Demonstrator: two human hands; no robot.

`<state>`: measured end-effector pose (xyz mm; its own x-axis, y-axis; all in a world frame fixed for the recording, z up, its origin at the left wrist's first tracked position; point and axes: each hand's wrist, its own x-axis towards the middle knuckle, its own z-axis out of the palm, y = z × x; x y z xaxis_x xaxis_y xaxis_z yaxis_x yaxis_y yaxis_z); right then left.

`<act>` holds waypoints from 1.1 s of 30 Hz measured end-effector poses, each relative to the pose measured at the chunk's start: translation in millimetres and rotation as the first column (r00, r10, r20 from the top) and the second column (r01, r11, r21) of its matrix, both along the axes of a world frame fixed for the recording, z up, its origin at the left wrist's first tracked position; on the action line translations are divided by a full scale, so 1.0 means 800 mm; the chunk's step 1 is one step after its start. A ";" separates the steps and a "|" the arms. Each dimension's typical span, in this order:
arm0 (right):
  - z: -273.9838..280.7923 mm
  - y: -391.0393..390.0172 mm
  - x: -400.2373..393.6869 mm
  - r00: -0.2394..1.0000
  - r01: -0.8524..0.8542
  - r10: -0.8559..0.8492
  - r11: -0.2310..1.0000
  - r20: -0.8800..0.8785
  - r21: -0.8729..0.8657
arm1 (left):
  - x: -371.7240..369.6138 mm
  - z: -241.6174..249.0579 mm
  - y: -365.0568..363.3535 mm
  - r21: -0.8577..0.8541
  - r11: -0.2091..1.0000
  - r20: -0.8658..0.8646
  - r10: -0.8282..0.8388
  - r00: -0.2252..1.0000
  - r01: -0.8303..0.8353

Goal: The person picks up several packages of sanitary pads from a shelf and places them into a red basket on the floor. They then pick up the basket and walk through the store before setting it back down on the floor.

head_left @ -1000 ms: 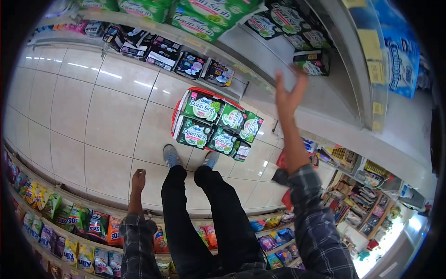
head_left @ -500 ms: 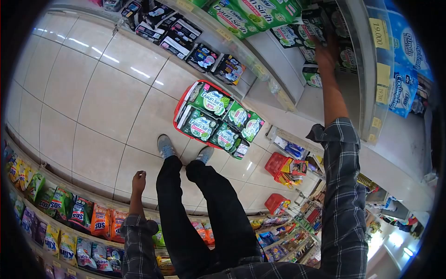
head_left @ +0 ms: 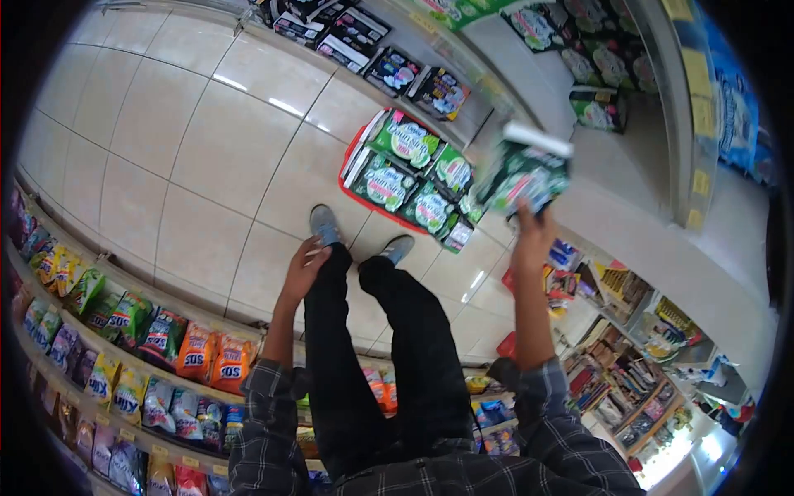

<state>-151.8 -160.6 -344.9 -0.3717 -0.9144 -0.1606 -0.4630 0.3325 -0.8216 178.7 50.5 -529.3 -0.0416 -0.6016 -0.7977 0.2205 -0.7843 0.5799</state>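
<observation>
- Clock positions read from view centre, 12 at top.
- Right hand, 2 o'clock: closed on the near edge of a green sanitary-pad pack. Edge grip probably suits a light, flat-sided pack and leaves most of it clear of the fingers. Label blurred.
- Held pack: in the air between the upper shelf and the red basket, at the basket's 3 o'clock side. Contact with the packs below: cannot tell.
- Left hand, 9 o'clock: empty, fingers loosely spread beside the knee; touching or not, cannot tell. Takes no part in the hold; one hand seems enough.
- Basket, 12 o'clock, on the floor just ahead of the shoes. Charm Daun Sirih packs lie side by side, printed faces up, likely to use the space.
- Upper shelf, 1 to 2 o'clock: dark-green packs grouped at the back, one green pack nearer.
- SOS pouches, 8 o'clock: in a row, fronts outward, presumably for reading.
</observation>
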 end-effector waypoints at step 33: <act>0.420 0.293 -0.217 0.558 0.239 0.005 0.957 0.830 -0.167 | -0.191 0.735 0.036 -0.653 0.631 0.390 -0.193 0.900 0.418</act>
<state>-325.6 73.5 -9.0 -0.2982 -0.9234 -0.2417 0.4740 0.0765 -0.8772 25.8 79.4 58.5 -0.1931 -0.9710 -0.1412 -0.1991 -0.1022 0.9746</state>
